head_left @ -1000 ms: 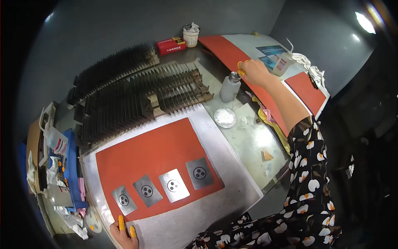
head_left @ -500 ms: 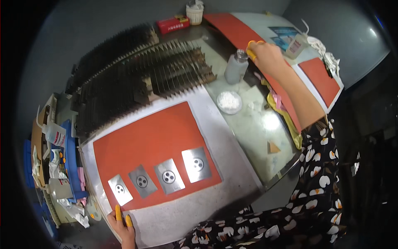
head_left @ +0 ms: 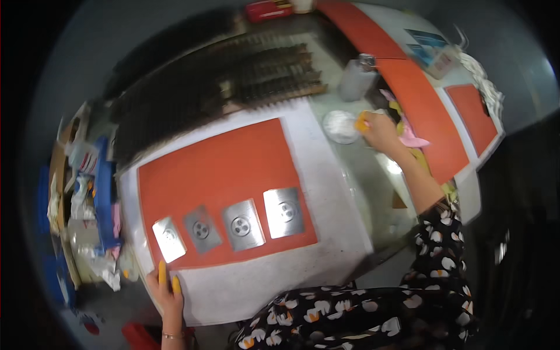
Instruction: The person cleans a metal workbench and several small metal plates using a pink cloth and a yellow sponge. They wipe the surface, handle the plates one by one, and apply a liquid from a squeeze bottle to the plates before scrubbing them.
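Note:
My left hand (head_left: 166,289), with yellow tips on two fingers, rests flat on the near edge of a white sheet (head_left: 332,198), just below the leftmost of several square metal plates (head_left: 169,238). The plates lie in a row on an orange mat (head_left: 221,169). My right hand (head_left: 380,131), also with a yellow fingertip, reaches out to the right and touches the rim of a small round white dish (head_left: 340,125). The picture is blurred, so whether it holds anything is unclear. A pink cloth (head_left: 411,137) lies right beside that hand.
Dark racks of stacked parts (head_left: 233,81) fill the far side of the table. A grey bottle (head_left: 356,79) stands behind the dish. Long orange mats (head_left: 423,105) run along the right. A red box (head_left: 268,9) sits at the back, and assorted clutter (head_left: 87,175) lies at the left edge.
My right hand has pulled back from the far orange mat to the white dish. The left hand stays at the sheet's near edge. The view has tilted down.

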{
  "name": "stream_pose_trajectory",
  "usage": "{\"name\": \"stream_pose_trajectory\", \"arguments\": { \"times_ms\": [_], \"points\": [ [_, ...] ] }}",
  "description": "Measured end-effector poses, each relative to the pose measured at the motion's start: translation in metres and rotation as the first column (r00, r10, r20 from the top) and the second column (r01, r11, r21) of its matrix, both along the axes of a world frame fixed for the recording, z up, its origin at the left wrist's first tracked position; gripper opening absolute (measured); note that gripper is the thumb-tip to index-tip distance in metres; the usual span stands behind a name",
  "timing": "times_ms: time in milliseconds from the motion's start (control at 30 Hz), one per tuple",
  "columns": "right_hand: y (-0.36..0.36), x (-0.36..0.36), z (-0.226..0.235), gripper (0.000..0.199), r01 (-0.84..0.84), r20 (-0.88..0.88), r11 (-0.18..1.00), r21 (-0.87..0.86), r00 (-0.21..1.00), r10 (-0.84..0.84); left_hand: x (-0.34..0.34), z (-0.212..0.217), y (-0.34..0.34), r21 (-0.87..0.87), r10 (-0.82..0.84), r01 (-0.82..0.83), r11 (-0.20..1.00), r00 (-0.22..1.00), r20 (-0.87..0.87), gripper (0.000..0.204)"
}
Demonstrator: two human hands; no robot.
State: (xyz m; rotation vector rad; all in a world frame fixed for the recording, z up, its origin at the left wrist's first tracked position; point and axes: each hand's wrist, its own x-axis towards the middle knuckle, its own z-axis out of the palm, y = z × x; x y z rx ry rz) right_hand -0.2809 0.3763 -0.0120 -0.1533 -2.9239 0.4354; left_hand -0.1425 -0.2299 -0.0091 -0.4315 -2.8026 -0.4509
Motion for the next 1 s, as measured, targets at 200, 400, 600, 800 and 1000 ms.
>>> {"name": "stream_pose_trajectory", "arguments": {
  "times_ms": [200,400,600,800,1000],
  "points": [
    [-0.002,0.029,0.045,0.013,-0.016,-0.083,0.996,-0.085,0.996,0.009,-0.024,0.008,0.006,0.010,-0.044,0.045,0.999,0.998,-0.041,0.047],
    [-0.197,0.019,0.096,0.017,-0.538,0.034,0.722,-0.435,0.791,0.611,-0.006,0.002,-0.001,-0.011,0.007,-0.007,1.000,1.000,0.005,0.052],
    [-0.366,-0.048,0.046,0.011,-0.902,-0.079,0.404,-0.151,0.419,0.905,-0.015,0.011,0.002,0.022,-0.035,0.032,0.999,0.993,0.115,0.053],
    [-0.430,-0.069,0.016,0.010,-0.955,0.026,0.277,-0.109,0.276,0.961,-0.014,0.016,0.001,0.097,-0.039,0.015,0.995,0.966,0.256,0.058],
    [-0.423,-0.071,0.024,0.015,-0.975,0.006,0.224,-0.013,0.224,0.975,-0.013,0.019,-0.005,0.130,-0.046,0.002,0.992,0.941,0.334,0.056]
  ]
}}
